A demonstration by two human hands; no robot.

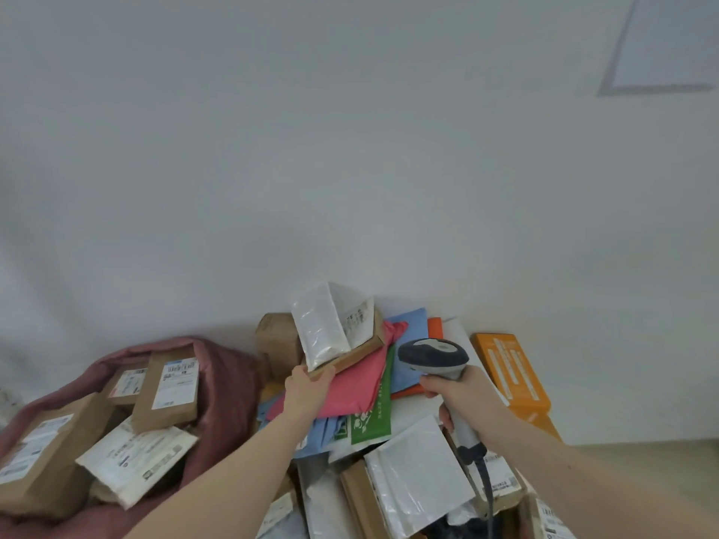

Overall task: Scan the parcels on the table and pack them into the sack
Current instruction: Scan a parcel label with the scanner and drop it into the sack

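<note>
Head view, stock at this moment.

Packed: the sack [229,387], dusty pink, lies open well off to the outer side of the left hand [307,390]. Four parcels show in its mouth: a large brown box [42,457] nearest the camera, a white mailer [136,457] beside it, a tall brown bag with a label [167,387] behind that, and a smaller brown parcel [124,383] partly hidden. More may lie beneath; I cannot tell.

In hand: the left grip pinches the near corner of a flat brown parcel [350,354], thumb on top, fingers under. A white pouch [323,324] and a curled label sheet [356,317] lie on that parcel and rise with it. The right hand [451,387] is wrapped round the handle of the scanner [432,355], whose head sits just beside the lifted parcel and points toward it. By my judgement this piece is at the scan step, not yet ready for the sack.

Unpacked, on the table: a pink mailer [342,387] directly under the left grip; a green-printed bag [369,418] and blue mailers [408,344] between the two hands; an orange box [513,375] beyond the right hand; a brown box [276,336] behind the left grip; white and brown packets [416,472] under both forearms.

Estimate: under half done; most of the heap is left to process.
</note>
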